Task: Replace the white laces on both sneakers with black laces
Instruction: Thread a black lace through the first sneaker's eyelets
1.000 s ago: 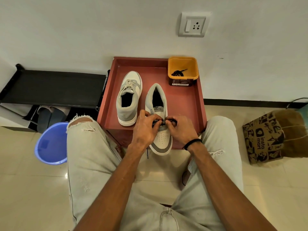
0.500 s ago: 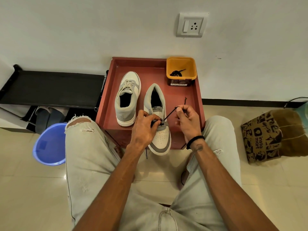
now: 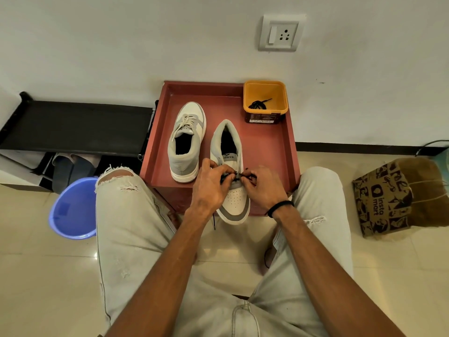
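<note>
Two sneakers sit on the red tray-topped surface (image 3: 267, 147) against the wall. I log the left-hand sneaker (image 3: 185, 142) with its white lace (image 3: 185, 122) in place, toe toward the wall, untouched. The right-hand sneaker (image 3: 230, 171) points its toe at me and overhangs the near rim; its tongue is bare of white lace.

Left hand (image 3: 210, 188): fingers pinched closed on the black lace (image 3: 229, 176) at the lowest eyelets, on the shoe's left side. Right hand (image 3: 263, 188): fingers pinched closed on the same lace on the shoe's right side, with a short black loop showing just above the knuckles. Both hands touch the shoe upper. A black strand hangs below the left wrist, past the front of the surface. A black band circles the right wrist.

Second black lace (image 3: 258, 104) lies coiled inside the yellow tub (image 3: 266, 92) at the far right corner of the tray.

Floor items: blue bucket (image 3: 70, 210) left of my left knee; printed paper bag (image 3: 393, 198) to the right, well apart. Black shoe rack (image 3: 77, 127) stands just left of the surface.
</note>
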`<state>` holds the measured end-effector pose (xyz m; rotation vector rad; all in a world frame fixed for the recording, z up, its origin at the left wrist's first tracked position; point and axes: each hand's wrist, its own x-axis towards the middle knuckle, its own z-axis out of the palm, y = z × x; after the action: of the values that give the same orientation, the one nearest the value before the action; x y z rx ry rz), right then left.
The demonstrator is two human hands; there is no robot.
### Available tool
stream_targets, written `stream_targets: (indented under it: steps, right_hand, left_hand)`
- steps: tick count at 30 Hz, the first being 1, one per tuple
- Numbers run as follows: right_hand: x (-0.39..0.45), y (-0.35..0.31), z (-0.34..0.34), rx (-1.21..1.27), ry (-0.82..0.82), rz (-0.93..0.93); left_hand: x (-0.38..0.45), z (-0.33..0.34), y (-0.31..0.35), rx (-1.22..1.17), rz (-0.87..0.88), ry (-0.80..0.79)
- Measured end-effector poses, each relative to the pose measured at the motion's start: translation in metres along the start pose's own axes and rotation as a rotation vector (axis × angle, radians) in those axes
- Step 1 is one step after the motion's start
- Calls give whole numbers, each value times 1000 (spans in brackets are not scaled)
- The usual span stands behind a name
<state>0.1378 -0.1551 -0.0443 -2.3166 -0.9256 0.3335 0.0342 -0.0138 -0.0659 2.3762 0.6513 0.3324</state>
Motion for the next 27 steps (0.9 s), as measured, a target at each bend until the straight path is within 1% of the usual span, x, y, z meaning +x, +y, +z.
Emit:
stream_targets:
  steps: [1,3,8,11,14,16,17,18,19,23,25,27]
  right_hand:
    - [0,1,-1,-35,7,1]
    - [1,4,-2,18,36,47]
    - [4,6,-2,366,182,241]
    - [5,6,-1,520,254,280]
    - [5,1,1,743,252,299]
    - [4,-5,0,960,191,298]
    - [4,-6,0,1023,148,281]
    - [4,-7,0,1015,114,261]
    - [4,-5,0,940,92,234]
    - [3,3,5,408,102,120]
    - [1,7,2,220,93,102]
    - [1,12,-2,52,48,65]
  left_hand:
    - [0,0,0,-1,-1,2]
    - [0,1,0,-1,0,7]
    - [0,1,0,0,0,11]
    - [0,1,0,-8,-4,8]
    - [0,1,-1,-7,1,3]
    - [0,0,0,-1,1,2]
    - [0,0,0,0,3,5]
    - [0,0,-1,-3,4,7]
    - [0,0,-1,-6,4,9]
    - [-1,-1,0,-12,7,12]
    - [-1,-1,0,-13,-4,5]
    - [-1,0,1,-9,-8,2]
